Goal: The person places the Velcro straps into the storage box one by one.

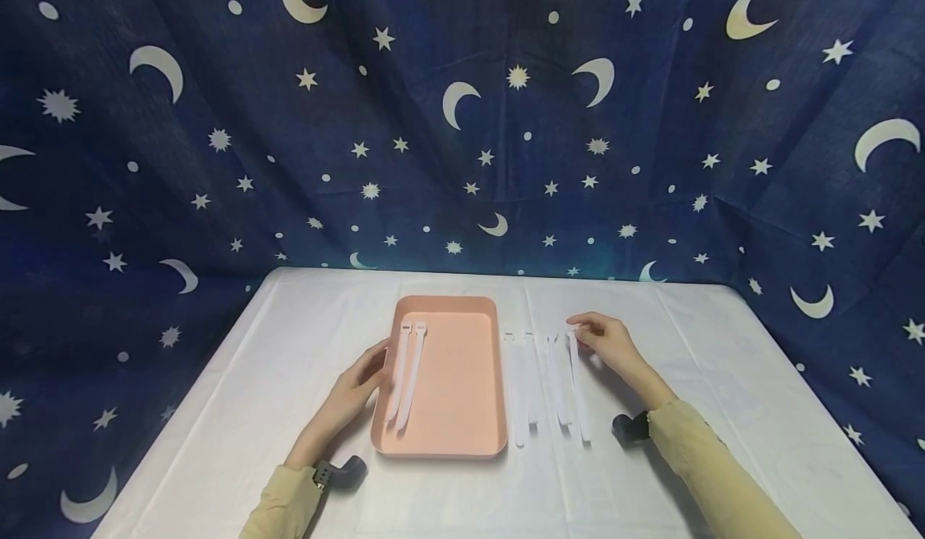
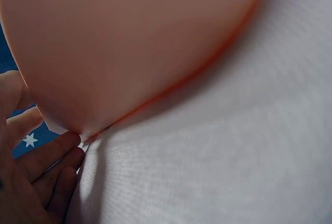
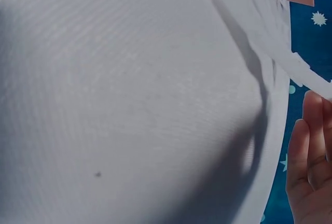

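My right hand pinches the buckle end of a white hook-and-loop cable strap. Its long tail hangs down toward the cloth; in the right wrist view the strap runs up to the fingertips. Left of it, three similar white straps lie lengthwise in a row. Two more white straps lie side by side in the pink tray, along its left wall. Against that wall rests my left hand, its fingertips touching the tray's outside low down in the left wrist view.
A white cloth covers the table. Behind it hangs a dark blue curtain with moons and stars. Each wrist wears a black camera mount, one on the left and one on the right.
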`<state>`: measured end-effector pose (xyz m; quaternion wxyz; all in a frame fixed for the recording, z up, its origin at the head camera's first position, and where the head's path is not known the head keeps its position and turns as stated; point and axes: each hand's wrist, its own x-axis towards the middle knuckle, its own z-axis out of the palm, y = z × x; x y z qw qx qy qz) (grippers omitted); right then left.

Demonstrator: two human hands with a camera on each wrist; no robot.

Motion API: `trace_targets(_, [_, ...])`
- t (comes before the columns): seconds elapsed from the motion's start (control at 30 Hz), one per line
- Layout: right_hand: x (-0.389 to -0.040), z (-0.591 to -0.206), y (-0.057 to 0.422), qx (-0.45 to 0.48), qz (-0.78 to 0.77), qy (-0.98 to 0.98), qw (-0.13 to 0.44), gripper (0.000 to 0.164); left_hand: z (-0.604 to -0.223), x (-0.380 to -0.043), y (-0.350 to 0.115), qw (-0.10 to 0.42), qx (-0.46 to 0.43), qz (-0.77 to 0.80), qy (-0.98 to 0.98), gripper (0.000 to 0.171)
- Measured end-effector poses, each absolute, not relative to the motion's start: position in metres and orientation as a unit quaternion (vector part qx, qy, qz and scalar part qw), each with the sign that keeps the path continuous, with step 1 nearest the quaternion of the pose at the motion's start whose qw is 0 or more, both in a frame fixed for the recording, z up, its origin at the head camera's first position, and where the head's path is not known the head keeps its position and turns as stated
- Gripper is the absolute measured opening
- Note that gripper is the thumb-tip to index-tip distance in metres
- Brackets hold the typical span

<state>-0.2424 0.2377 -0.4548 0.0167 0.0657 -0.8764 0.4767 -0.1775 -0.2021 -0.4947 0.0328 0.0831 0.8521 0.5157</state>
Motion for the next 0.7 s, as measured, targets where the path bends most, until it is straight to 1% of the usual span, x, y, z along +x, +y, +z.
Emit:
trace_targets(0.2, [-0.241,-0.448,0.236,0.077,0.476,-0.876,0.013,0.024,-0.495,-0.177,-0.202,0.038,0.077,0.514,0.854,0.055])
trace_targets(0.7, [-0.228,-0.433,0.237,0.077,0.498,-0.863,0.016,0.026,-0.494,-0.177,-0.202,0.032,0.077,0.510,0.856,0.056])
